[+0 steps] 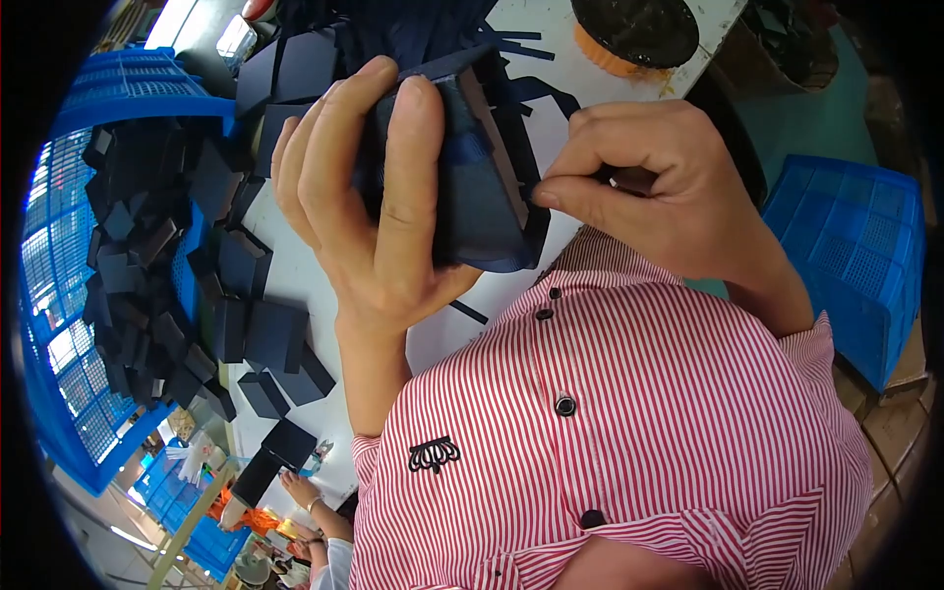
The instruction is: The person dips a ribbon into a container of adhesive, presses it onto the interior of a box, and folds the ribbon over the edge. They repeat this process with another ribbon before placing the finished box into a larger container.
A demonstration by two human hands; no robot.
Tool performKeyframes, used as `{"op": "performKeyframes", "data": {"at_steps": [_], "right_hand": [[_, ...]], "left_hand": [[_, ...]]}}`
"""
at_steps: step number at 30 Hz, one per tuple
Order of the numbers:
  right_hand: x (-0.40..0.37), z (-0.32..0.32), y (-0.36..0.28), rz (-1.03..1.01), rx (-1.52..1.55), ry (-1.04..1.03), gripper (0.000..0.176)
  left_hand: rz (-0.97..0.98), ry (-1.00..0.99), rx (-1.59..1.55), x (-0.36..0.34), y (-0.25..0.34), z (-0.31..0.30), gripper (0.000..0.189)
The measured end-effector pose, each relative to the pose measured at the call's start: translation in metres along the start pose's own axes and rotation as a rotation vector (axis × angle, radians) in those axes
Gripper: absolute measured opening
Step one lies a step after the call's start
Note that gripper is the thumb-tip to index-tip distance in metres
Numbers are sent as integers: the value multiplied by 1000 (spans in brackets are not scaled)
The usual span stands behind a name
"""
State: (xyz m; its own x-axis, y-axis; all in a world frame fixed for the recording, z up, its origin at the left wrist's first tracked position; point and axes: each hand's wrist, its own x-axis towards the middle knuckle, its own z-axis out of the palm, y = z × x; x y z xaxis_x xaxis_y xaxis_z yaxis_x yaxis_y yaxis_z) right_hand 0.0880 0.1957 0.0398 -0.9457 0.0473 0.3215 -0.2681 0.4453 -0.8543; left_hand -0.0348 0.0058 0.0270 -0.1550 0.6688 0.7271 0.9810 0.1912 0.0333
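A dark blue box point(487, 211) is held up above the counter point(295, 285), close to the striped shirt point(639, 433). The left hand point(369, 211) is clamped round it, thumb across the front. The right hand point(654, 187) pinches the box's right edge. More dark boxes point(265, 334) lie on the counter and fill the blue crate point(79, 324) on the left.

Views: one only, worn on your head.
Facing: forward and steeply down, past your own shirt point(629, 442) onto the table point(295, 295).
Nearness: very close; your left hand point(364, 197), right hand point(669, 187) and the box point(482, 197) fill the middle.
Lens: wide, with dark, rounded edges.
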Motion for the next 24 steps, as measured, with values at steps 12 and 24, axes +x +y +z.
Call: {"op": "performKeyframes", "data": {"at_steps": [12,24], "right_hand": [[8,13,2,362,-15,-39,17],[1,14,16,269,263,-72,21]], "left_hand": [[-47,-32,-34,-2,12,7,86],[-287,-50,-145,-16,13,9,97]]}}
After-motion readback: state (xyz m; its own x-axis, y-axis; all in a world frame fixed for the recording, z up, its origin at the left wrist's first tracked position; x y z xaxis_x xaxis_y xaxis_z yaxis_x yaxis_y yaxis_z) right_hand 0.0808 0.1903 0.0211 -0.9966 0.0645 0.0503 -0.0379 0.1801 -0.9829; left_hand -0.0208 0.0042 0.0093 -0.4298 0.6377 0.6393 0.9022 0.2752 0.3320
